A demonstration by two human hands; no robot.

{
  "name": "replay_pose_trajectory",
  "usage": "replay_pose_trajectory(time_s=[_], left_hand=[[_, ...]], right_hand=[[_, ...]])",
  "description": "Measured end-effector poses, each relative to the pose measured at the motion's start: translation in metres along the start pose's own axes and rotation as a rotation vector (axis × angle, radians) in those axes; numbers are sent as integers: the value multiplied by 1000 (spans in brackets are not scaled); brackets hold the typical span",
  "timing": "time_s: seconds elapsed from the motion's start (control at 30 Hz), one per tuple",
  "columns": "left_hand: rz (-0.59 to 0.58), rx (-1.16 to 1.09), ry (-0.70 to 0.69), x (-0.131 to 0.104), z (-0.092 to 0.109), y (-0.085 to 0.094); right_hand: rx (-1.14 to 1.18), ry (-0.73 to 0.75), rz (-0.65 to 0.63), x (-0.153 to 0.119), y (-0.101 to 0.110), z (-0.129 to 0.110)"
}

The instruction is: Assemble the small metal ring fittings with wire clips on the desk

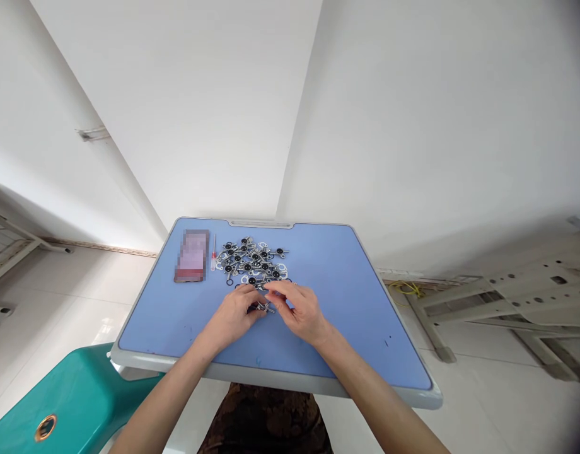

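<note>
My left hand [237, 310] is closed around a small metal fitting [261, 307], whose shiny stem pokes out past the fingertips. Close beside it, my right hand [297, 308] has thumb and forefinger pinched together above the fitting. Whatever lies between those fingertips is too small to make out. Just beyond both hands is a loose pile of similar metal fittings [247, 267] with round black caps. White flat gaskets [283, 268] and thin black rings [229, 281] lie mixed in among them.
The blue table top [351, 296] has a pale raised rim. A screwdriver [213, 257] with a red and clear handle lies left of the pile, beside a phone [192, 255] with a blurred screen. A green stool [77, 397] stands at the lower left. White walls rise behind.
</note>
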State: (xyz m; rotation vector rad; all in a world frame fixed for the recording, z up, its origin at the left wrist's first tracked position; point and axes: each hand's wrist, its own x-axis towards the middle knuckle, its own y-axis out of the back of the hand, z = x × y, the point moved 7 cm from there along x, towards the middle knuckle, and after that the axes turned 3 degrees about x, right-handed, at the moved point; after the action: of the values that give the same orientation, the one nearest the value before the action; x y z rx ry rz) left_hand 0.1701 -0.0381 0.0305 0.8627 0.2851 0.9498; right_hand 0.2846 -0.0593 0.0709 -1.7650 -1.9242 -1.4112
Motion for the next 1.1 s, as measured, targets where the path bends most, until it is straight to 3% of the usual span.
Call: replay_pose_trajectory(time_s=[0.27, 0.53, 0.7, 0.9, 1.1], left_hand=[[13, -3, -3, 0, -1, -1], [20, 21, -20, -1, 2, 0], [23, 26, -17, -1, 1, -1], [20, 7, -15, 1, 1, -2], [21, 29, -23, 0, 0, -2]], right_hand=[[46, 6, -123, 4, -3, -5], [-33, -20, 2, 5, 4, 2], [-92, 12, -8, 3, 2, -3], [15, 49, -89, 3, -1, -9], [-83, -39, 30, 3, 5, 3]])
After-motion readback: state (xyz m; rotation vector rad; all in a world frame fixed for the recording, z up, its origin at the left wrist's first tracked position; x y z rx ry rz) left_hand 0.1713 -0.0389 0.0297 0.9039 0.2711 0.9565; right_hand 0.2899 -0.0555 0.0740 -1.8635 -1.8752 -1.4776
